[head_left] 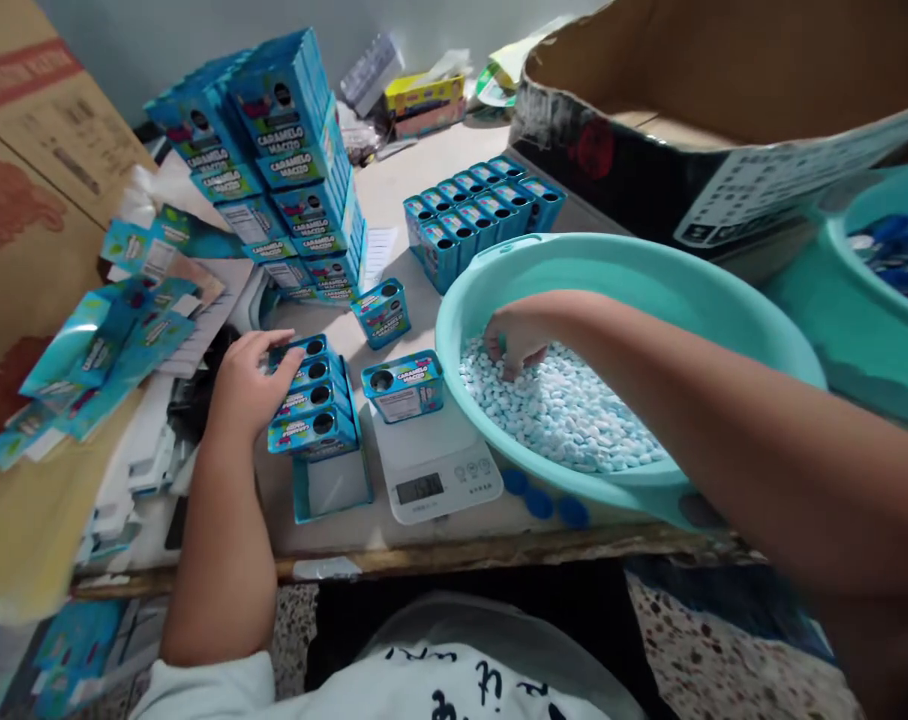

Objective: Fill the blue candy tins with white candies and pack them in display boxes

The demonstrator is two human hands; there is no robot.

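Note:
My left hand rests on the small blue boxes standing in a row in an open tray, its thumb and fingers apart over their upper left side. My right hand dips into the pale candies inside the turquoise basin, fingers curled down; its fingertips are partly buried, so what they hold is hidden. Between the hands, one blue box with a round hole on top sits on the white scale, whose display is lit. Another blue box stands just behind it.
Tall stacks of packed boxes rise at the back left, beside flat cartons. Rows of holed boxes stand behind the basin. Blue caps lie by the table's front edge. A large cardboard box and second basin are right.

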